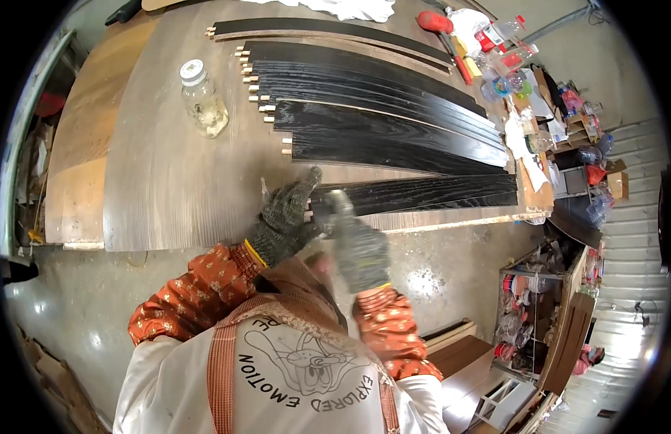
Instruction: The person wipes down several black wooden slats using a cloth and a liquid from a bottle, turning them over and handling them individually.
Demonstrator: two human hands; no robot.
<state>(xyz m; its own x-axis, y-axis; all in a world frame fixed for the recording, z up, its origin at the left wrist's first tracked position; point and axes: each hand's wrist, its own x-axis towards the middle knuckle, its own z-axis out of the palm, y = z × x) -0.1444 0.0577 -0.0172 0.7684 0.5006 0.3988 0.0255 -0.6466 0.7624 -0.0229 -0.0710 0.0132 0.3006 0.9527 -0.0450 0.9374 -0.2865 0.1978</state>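
My left hand (283, 220), in a dark grey knit glove, is at the left end of a black wood-grain board (429, 194) along the table's near edge. Two of its fingers stick up apart; the rest are partly hidden. Pale wooden dowels (307, 215) jut from that board end beside the glove. My right hand (359, 249), gloved too, is smeared by motion just in front of the board, one finger pointing up over it; whether it holds anything does not show. Beyond lie several more black boards (379, 134) side by side, dowels protruding from their left ends.
A lidded glass jar (205, 108) with pale bits inside stands left of the boards on the wood-topped table (162, 166). A red-handled tool (435, 22), plastic bottles (500, 32) and white cloth (520, 137) crowd the right end. Loaded shelving (538, 318) stands at right.
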